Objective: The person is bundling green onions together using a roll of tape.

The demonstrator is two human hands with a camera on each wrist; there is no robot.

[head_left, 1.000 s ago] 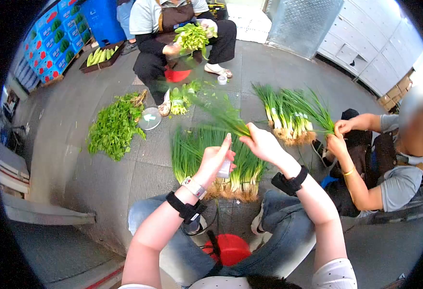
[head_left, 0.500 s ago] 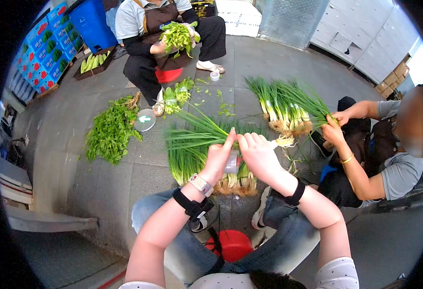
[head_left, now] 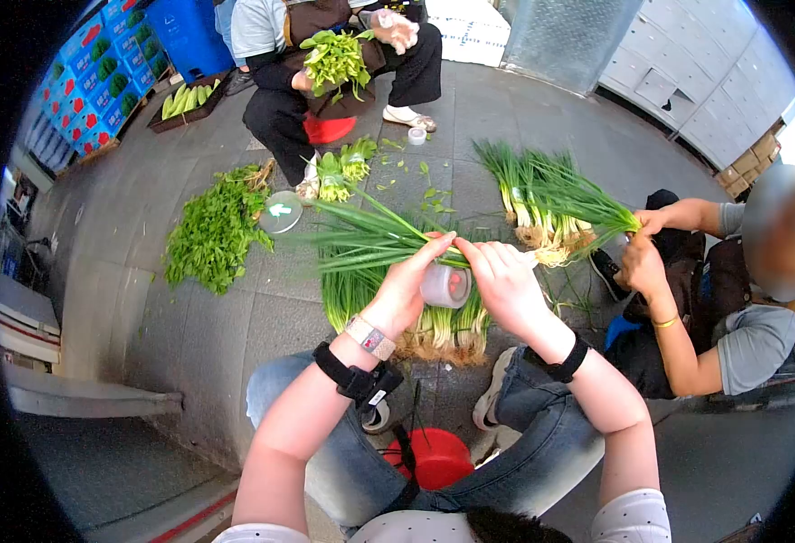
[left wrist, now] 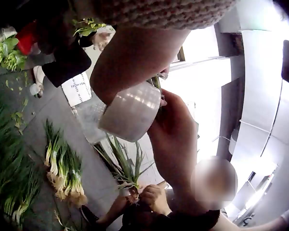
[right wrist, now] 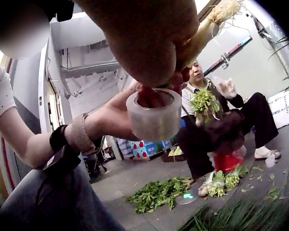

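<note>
A bunch of scallions [head_left: 370, 237] lies across both hands, its green leaves to the left and its pale root end to the right. My left hand [head_left: 403, 288] holds it by the stalks, thumb on top. A wide roll of clear tape [right wrist: 154, 122] sits around that hand's fingers, below the stalks. Close beside it, my right hand [head_left: 508, 288] grips the bunch nearer the roots, thumb meeting the left fingertips. In the right wrist view the roots [right wrist: 225, 11] stick out past the right hand. Beneath the hands, tied scallion bundles [head_left: 348, 299] lie in a row on the floor.
More scallion bundles [head_left: 529, 204] lie at the right, near a seated person [head_left: 719, 308] holding scallions. Another person [head_left: 316, 90] opposite holds leafy greens. A pile of greens [head_left: 212, 231] and a round scale [head_left: 281, 212] are at the left. A red stool [head_left: 438, 457] is below me.
The scallions came from a blurred swing in the right hand to lying across both hands. The left hand has closed in on the stalks, and the tape roll has turned its opening toward the right hand.
</note>
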